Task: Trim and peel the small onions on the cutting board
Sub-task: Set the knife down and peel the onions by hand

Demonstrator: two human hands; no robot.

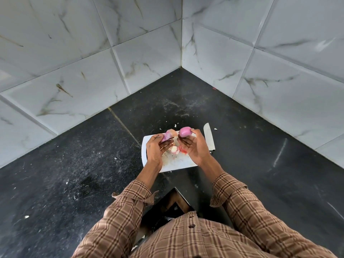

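Onion [184,132], smooth and pink, pinched at the fingertips of right hand [191,146], raised above cutting board [178,162] and turned up toward the eye, probably to check that no dry skin remains. Peeled skin [166,136], pale and streaky, gripped in curled fingers of left hand [158,148], just beside the onion and level with it, likely held apart so that it stays off the clean bulb. Below and between both palms, white trimmed piece [174,149] and reddish scraps [183,151] on the board, seemingly dropped where the work goes on. Just beyond the right hand, to its outer side, knife [208,138] flat with blade over the board's edge, set down since both hands are needed for peeling, yet near enough for the next trim. Under everything, dark counter [74,164], flecked with bits; farther out from the fingers, marbled wall tiles [93,53] meeting in a corner
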